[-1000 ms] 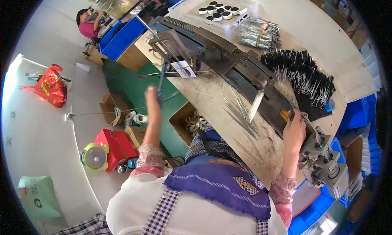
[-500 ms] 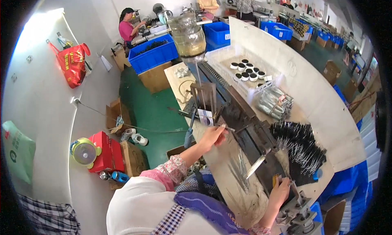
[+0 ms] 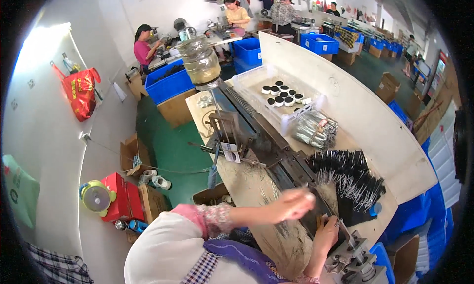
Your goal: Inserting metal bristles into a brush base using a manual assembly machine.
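Observation:
A long dark metal bench machine runs diagonally over the worktable, a coil spring along its far part. My left hand is over the machine's near part, its fingers smeared by motion; whether it holds anything does not show. Close by, my right hand rests at the machine's near end, fingers closed on a small yellow piece, mostly hidden by them. To the right lies a dense pile of thin metal rods with black ends. Several loose thin rods are scattered on the wooden tabletop.
Behind the pile are a plastic-wrapped bundle of metal rods and a clear crate of black-topped white pieces. A plastic bottle stands above the machine's far end. A pale board borders the table. Other people work at the back.
My left hand has swung from the lever-like bar at the machine's middle toward my right hand. My right hand stays at the yellow piece. The view has shifted slightly.

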Motion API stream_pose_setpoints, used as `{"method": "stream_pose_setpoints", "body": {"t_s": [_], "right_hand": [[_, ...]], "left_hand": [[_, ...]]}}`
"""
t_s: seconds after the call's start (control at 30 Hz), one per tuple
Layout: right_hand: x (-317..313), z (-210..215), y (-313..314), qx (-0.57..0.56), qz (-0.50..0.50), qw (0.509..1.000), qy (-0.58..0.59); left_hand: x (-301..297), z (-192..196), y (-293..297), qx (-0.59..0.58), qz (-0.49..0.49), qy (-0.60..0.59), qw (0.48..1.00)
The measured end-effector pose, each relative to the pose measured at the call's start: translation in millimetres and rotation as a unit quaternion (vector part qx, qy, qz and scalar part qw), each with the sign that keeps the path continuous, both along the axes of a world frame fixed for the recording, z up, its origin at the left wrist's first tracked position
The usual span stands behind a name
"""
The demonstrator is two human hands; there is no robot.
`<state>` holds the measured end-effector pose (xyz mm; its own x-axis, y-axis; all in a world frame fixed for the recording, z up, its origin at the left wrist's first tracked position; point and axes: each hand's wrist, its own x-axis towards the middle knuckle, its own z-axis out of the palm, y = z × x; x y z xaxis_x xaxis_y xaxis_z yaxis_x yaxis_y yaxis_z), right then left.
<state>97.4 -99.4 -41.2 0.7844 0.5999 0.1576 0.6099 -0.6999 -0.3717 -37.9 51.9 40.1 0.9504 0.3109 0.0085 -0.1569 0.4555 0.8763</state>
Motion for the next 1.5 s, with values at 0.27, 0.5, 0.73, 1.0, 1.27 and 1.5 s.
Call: {"method": "stream_pose_setpoints", "body": {"t_s": [0.27,0.5,0.73,1.0,1.27,1.5], "right_hand": [[-5,-4,0,0.142,-0.04,0.982,0.119],[-23,17,-11,0.101,0.012,0.995,-0.017],[-54,102,-75,0.086,0.097,0.981,0.142],[56,112,47,0.043,0.221,0.974,0.024],[42,120,38,0.054,0.226,0.921,0.311],[64,124,34,0.085,0.187,0.847,0.49]], "left_hand": [[57,-18,-39,-0.107,-0.153,0.145,0.972],[59,-28,-46,-0.11,-0.068,0.129,0.983],[52,-32,-29,-0.075,0.066,0.136,0.986],[57,-24,-19,-0.068,0.045,0.106,0.991],[43,-25,-22,-0.092,0.059,0.107,0.988],[44,-31,-22,-0.007,-0.029,0.133,0.991]]}}
